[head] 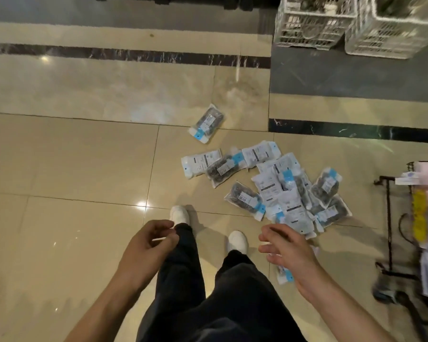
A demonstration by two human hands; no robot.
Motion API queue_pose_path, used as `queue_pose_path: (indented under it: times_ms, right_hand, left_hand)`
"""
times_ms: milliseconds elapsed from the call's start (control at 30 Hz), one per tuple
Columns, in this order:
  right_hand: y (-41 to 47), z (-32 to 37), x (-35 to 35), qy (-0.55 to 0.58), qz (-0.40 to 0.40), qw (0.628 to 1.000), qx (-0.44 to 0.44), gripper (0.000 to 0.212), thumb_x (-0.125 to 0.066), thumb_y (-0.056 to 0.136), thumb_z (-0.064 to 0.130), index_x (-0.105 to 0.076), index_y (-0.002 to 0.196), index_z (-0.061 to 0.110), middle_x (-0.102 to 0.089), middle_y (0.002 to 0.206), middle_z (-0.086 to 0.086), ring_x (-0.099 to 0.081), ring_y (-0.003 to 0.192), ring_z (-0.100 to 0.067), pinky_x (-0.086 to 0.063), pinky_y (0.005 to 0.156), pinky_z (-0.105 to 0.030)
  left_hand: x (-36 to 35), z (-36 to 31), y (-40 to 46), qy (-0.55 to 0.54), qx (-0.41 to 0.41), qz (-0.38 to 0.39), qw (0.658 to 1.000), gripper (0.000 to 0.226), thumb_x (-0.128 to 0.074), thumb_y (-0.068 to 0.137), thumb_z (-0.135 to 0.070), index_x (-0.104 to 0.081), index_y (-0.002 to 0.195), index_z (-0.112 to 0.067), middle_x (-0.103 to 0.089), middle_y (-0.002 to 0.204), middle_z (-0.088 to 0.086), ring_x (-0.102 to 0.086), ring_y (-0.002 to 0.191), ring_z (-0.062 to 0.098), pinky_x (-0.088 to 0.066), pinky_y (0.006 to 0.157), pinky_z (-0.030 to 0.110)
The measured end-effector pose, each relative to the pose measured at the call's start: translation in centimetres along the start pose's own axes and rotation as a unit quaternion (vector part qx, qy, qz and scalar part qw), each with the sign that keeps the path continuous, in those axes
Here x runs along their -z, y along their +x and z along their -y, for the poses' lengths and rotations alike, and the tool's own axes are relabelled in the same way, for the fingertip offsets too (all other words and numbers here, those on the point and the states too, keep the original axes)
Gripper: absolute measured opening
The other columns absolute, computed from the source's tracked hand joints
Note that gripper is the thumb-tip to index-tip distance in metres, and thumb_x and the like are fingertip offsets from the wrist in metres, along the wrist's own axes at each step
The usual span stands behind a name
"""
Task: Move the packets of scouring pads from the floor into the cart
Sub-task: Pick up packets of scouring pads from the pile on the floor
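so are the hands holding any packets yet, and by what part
Nothing is held. The left hand is loosely curled and empty, the right hand is open above the floor, and the packets all lie on the tiles.

Glossy beige tiled floor (72, 156) with dark marble stripes. A heap of clear packets of scouring pads (282, 188) lies on it, one packet (206, 123) apart beyond. Two white crates (351, 28) stand at the far right, a black cart (405, 230) at the right edge.
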State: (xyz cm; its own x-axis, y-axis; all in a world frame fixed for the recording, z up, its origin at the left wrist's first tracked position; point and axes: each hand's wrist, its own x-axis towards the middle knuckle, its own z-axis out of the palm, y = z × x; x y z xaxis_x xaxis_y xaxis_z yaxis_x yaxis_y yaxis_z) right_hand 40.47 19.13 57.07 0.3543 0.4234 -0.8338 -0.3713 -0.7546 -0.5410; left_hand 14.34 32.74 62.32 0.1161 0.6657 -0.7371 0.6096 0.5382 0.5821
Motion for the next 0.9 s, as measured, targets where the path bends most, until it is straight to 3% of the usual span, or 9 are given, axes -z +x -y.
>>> queue_pose_path:
  times_ms: [200,400,467,600,733,900]
  right_hand:
    - [4.7,1.0,-2.3,0.049,-0.092,0.993,-0.049,0.018,-0.075,0.096,0.035,-0.073,0.111,0.025,-0.077,0.111,-0.001,-0.076,0.101,-0.023,-0.056,0.073,-0.03]
    - [13.9,2.0,-7.5,0.092,-0.135,0.982,-0.096,0.016,-0.071,0.099,0.031,-0.07,0.114,0.025,-0.074,0.116,-0.002,-0.073,0.103,-0.026,-0.058,0.085,-0.041]
    - [19.1,1.8,-9.7,0.097,-0.138,0.98,-0.106,0.013,-0.071,0.1,0.03,-0.071,0.111,0.025,-0.075,0.115,-0.003,-0.074,0.103,-0.027,-0.058,0.09,-0.046]
    - [33.0,0.2,-14.3,0.129,-0.123,0.975,-0.13,0.016,-0.074,0.097,0.031,-0.07,0.111,0.025,-0.074,0.117,-0.004,-0.074,0.101,-0.026,-0.057,0.084,-0.041]
    - [47.9,-4.0,-17.4,0.17,-0.087,0.973,-0.129,0.024,-0.074,0.097,0.036,-0.069,0.117,0.023,-0.071,0.119,0.0,-0.073,0.108,-0.026,-0.058,0.092,-0.042]
    - [62.3,-9.2,-19.1,0.214,-0.103,0.962,-0.137,0.031,-0.079,0.093,0.038,-0.063,0.116,0.024,-0.068,0.12,-0.002,-0.068,0.11,-0.023,-0.058,0.093,-0.042]
  left_hand:
    - [1.5,-4.9,13.2,0.085,-0.022,0.105,0.991,0.021,-0.07,0.097,-0.022,-0.07,0.115,-0.032,-0.074,0.114,-0.007,-0.071,0.106,0.015,-0.057,0.086,0.034]
    - [1.9,-9.0,29.3,0.19,-0.065,0.137,0.97,0.021,-0.072,0.096,-0.023,-0.069,0.115,-0.032,-0.074,0.11,-0.009,-0.07,0.105,0.013,-0.057,0.098,0.046]
    - [0.7,-9.2,35.2,0.219,-0.077,0.135,0.963,0.021,-0.072,0.096,-0.023,-0.068,0.115,-0.03,-0.073,0.107,-0.01,-0.07,0.102,0.011,-0.057,0.098,0.047]
    - [-3.9,-7.7,48.1,0.282,-0.112,0.142,0.942,0.024,-0.073,0.094,-0.026,-0.067,0.117,-0.03,-0.071,0.109,-0.013,-0.069,0.098,0.01,-0.059,0.091,0.044]
    - [-10.3,-3.6,61.3,0.278,-0.131,0.131,0.943,0.028,-0.075,0.093,-0.024,-0.066,0.121,-0.023,-0.07,0.113,-0.004,-0.067,0.098,0.016,-0.055,0.084,0.036]
    - [-16.4,1.2,73.1,0.274,-0.138,0.127,0.943,0.037,-0.075,0.094,-0.023,-0.062,0.129,-0.02,-0.067,0.117,-0.001,-0.065,0.1,0.014,-0.055,0.087,0.036]
